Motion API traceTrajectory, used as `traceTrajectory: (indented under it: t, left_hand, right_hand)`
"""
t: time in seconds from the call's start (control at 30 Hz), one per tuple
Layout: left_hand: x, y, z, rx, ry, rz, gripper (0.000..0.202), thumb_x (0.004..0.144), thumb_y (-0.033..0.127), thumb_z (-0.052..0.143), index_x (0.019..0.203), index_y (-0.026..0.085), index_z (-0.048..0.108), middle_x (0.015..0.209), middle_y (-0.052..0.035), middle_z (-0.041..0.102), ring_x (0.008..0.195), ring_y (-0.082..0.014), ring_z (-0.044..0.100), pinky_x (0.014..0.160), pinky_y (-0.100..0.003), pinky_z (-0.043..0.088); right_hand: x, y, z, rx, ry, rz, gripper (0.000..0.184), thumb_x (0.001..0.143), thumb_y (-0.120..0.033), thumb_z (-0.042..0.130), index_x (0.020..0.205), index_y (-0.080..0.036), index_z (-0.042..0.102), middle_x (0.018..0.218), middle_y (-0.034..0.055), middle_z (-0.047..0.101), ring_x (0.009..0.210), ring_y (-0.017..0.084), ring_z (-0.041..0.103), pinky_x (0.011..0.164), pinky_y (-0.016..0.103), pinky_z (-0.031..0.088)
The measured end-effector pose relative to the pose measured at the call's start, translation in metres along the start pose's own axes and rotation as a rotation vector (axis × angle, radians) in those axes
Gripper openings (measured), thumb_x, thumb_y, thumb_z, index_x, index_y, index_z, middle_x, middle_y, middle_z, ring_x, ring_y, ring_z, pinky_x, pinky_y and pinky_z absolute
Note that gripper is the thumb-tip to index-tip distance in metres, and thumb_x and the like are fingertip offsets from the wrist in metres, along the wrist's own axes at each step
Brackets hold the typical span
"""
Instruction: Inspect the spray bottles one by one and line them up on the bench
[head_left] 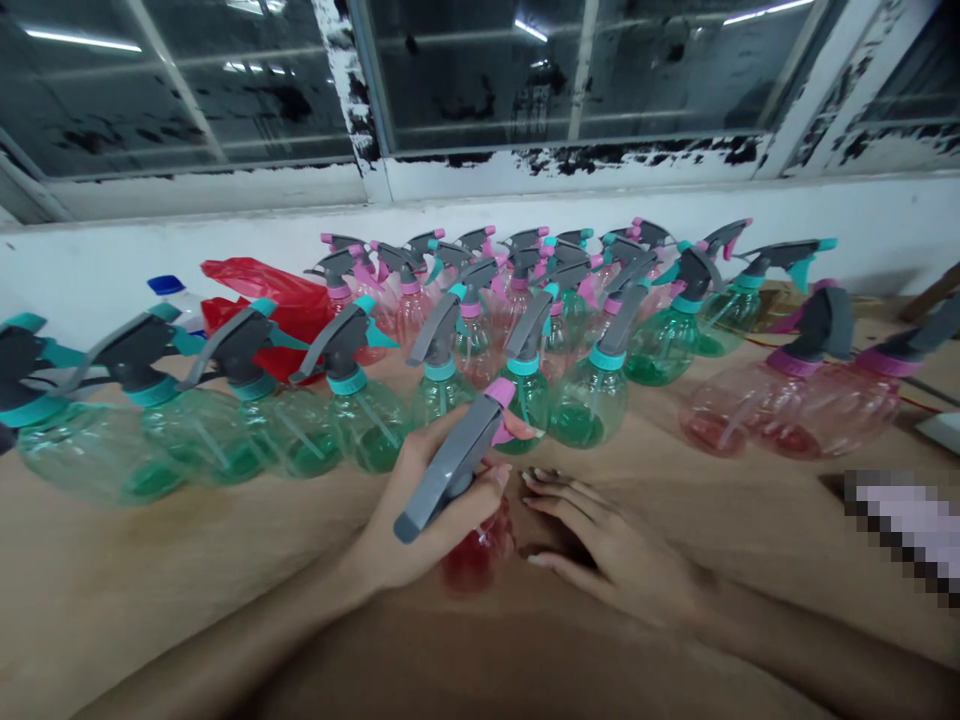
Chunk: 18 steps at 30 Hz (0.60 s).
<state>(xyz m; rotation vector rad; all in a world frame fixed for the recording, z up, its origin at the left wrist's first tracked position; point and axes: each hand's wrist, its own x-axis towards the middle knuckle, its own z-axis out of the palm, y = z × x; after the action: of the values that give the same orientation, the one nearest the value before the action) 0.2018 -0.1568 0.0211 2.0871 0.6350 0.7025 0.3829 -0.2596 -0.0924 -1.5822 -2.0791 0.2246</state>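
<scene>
A pink spray bottle [474,560] with a grey trigger head and pink nozzle is in front of me at the table's near side. My left hand [420,500] is wrapped round its neck, below the sprayer head. Just right of the bottle, my right hand [600,540] lies palm down on the table with its fingers stretched out, apart from the bottle. Behind both hands stands a row of green spray bottles with teal collars, among them one green spray bottle [589,405] close beyond my fingers.
More pink and green bottles crowd the back by the wall. Two pink spray bottles [716,410] stand at the right. A red plastic bag [274,290] and a blue-capped bottle [176,300] are at back left. A blurred-out patch [911,530] covers something at the right edge.
</scene>
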Motion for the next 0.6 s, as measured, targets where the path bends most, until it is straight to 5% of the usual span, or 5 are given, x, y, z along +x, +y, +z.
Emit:
traceTrajectory:
  t: [0.2, 0.37, 0.6]
  left_hand:
    - [0.0003, 0.0044, -0.0001, 0.023, -0.017, 0.119, 0.014, 0.077, 0.019, 0.047, 0.081, 0.020, 0.060, 0.079, -0.0009, 0.065, 0.072, -0.0181, 0.063, 0.067, -0.030, 0.050]
    - [0.0009, 0.0060, -0.0024, 0.093, -0.029, 0.160, 0.012, 0.075, 0.015, 0.045, 0.068, 0.020, 0.053, 0.065, 0.0023, 0.056, 0.059, -0.0139, 0.055, 0.058, -0.027, 0.045]
    - [0.0028, 0.0003, 0.0007, 0.067, 0.003, 0.102, 0.018, 0.076, 0.019, 0.047, 0.089, 0.025, 0.059, 0.071, 0.0019, 0.059, 0.059, -0.0159, 0.055, 0.057, -0.028, 0.046]
  right_hand:
    - [0.0003, -0.0001, -0.0005, -0.019, -0.015, -0.011, 0.047, 0.088, -0.043, 0.051, 0.127, -0.017, 0.049, 0.135, 0.0106, 0.051, 0.128, 0.024, 0.043, 0.105, 0.047, 0.039]
    - [0.0004, -0.0001, -0.0010, -0.018, -0.004, -0.029, 0.047, 0.088, -0.042, 0.051, 0.128, -0.016, 0.049, 0.136, 0.0109, 0.051, 0.128, 0.024, 0.042, 0.105, 0.047, 0.038]
    - [0.0012, -0.0006, -0.0019, -0.048, -0.013, -0.024, 0.045, 0.089, -0.041, 0.051, 0.125, -0.015, 0.051, 0.134, 0.0113, 0.053, 0.127, 0.024, 0.044, 0.104, 0.046, 0.040]
